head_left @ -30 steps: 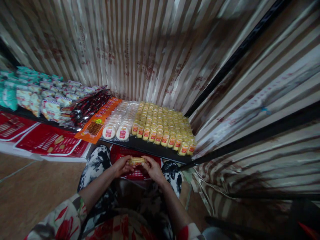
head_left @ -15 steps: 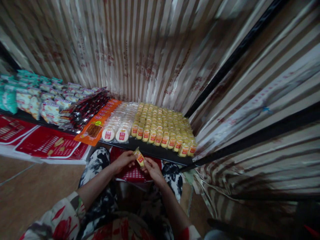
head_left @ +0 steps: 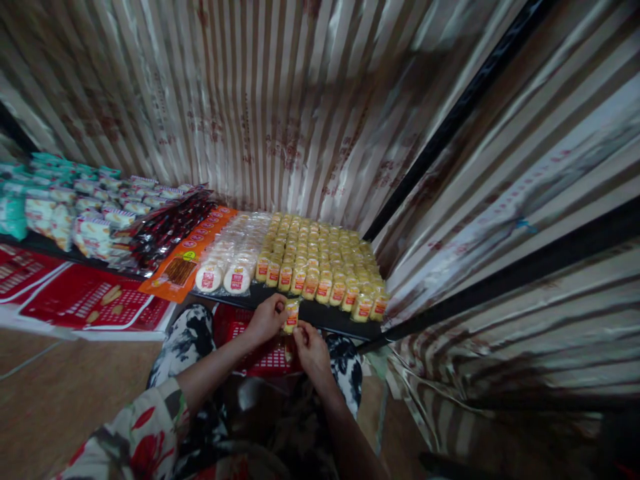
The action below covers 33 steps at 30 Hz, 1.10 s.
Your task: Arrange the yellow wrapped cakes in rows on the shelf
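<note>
Between my hands is a small yellow snack packet [head_left: 291,316] with a red and white label, held upright just in front of the shelf's edge. My left hand [head_left: 270,317] pinches its left side near the top. At its lower right corner, the fingers of my right hand [head_left: 311,345] are closed on it. Rows of matching yellow packets [head_left: 320,260] stand on the black shelf [head_left: 265,295] beyond. Beneath my hands, between my knees, lies a red basket [head_left: 260,363], partly hidden by my arms.
Left of the yellow rows are clear-wrapped round white crackers [head_left: 237,279], an orange bag [head_left: 177,267], dark red packets [head_left: 170,227], white packets [head_left: 93,230] and green packets [head_left: 13,213]. Red printed boxes [head_left: 80,293] stand below. A striped curtain [head_left: 240,100] and black poles [head_left: 460,127] enclose the shelf.
The packet has turned from slanted to nearly upright and moved slightly right, toward the shelf. Both hands moved with it and still hold it. The view has shifted a little.
</note>
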Tool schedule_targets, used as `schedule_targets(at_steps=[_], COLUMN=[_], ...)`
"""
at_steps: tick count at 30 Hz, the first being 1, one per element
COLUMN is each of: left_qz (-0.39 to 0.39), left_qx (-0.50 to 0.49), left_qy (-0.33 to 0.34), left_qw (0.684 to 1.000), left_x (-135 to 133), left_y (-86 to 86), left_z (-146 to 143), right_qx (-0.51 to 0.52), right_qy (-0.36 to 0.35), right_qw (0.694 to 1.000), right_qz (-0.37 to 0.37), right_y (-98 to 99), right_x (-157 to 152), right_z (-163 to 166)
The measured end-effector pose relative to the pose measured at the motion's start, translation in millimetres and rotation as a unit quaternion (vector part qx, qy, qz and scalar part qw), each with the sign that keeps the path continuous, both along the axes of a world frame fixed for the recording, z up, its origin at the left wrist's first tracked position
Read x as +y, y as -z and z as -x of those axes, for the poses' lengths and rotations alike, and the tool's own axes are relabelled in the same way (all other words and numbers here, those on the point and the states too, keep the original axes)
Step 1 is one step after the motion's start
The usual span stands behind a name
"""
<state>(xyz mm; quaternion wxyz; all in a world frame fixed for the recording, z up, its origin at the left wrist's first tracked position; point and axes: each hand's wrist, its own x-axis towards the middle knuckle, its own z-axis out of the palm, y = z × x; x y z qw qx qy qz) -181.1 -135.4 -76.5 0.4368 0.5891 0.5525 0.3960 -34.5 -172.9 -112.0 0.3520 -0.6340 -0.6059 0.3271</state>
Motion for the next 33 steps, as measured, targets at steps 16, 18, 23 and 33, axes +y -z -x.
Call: schedule_targets(at_steps=[16,18,23,33], left_qz=[-0.104,-0.119,-0.142,-0.184], left_qx=[0.151,0.168,0.191,0.192], left_qy=[-0.158,-0.157,-0.162,-0.151], left_qw=[0.970,0.966,0.958,0.952], left_x=[28.1,31.3,37.4,41.8], left_y=[-10.6,-7.2,-2.6,6.8], left_z=[47.6,49.2,51.0,50.3], right_qx=[-0.015,-0.025,-0.054,-0.112], right_qy=[-0.127,-0.130,-0.116,-0.108], right_qw=[0.974,0.973,0.974,0.963], right_qz=[-0.187,-0.187,-0.189,-0.218], right_y=[-13.9,-11.6,-8.9,4.9], right_x=[43.3,49.3,58.8,66.3], right_z=[64.4,70.0,78.2,81.3])
